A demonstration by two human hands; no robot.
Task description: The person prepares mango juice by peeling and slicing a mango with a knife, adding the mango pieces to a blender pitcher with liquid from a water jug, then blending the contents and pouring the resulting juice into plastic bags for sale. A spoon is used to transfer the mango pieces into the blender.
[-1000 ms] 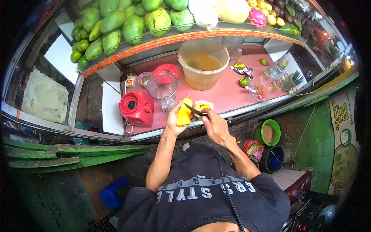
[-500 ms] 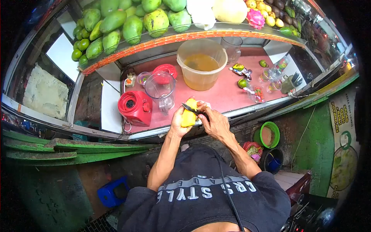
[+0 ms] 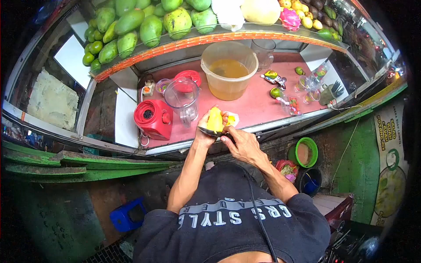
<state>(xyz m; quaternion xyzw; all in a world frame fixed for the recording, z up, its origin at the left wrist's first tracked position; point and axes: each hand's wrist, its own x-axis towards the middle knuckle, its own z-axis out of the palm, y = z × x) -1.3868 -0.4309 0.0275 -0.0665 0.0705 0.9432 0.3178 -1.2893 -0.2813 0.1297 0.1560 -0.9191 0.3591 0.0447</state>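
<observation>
A peeled yellow fruit (image 3: pixel 215 119) rests in my left hand (image 3: pixel 204 135), whose fingers curl round its side. My right hand (image 3: pixel 242 143) is closed on the handle of a dark-bladed knife (image 3: pixel 210 131); the blade lies across the fruit's lower end, pointing left. Beside the fruit, between the hands, shows a white piece with yellow on it (image 3: pixel 232 119), partly hidden by fingers. To the left on the pink counter (image 3: pixel 175 139) are a clear blender jug (image 3: pixel 181 98) and a red blender base (image 3: pixel 152 119). A bucket of amber liquid (image 3: pixel 229 74) stands beyond the hands.
Green mangoes (image 3: pixel 129 22) and other fruit fill the glass shelf above. Clear plastic cups (image 3: pixel 312 95) and a small green fruit (image 3: pixel 275 92) are on the counter's right. Below right stands a green bucket (image 3: pixel 306 152); a blue stool (image 3: pixel 128 215) is on the floor at left.
The knife blade has moved down from the fruit's upper part to its lower end, and my right hand has shifted slightly lower. The fruit sits more upright, with its top slightly higher.
</observation>
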